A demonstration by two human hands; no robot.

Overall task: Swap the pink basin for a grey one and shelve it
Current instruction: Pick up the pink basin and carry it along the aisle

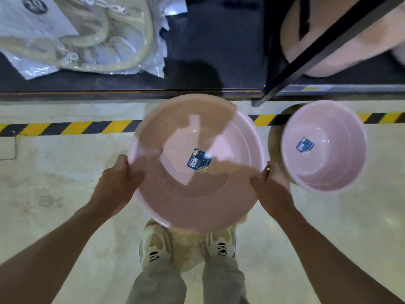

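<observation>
— Left hand [119, 178]?
— Gripping the pink basin [197, 163] at its left rim; right hand [270, 185] clamps the right rim. Basin held level between them, above the shoes [155, 244].
— Surroundings?
— Smaller pink basin [324, 145] on the floor [65, 172] just right, beside the shelf's front edge [131, 94].
</observation>
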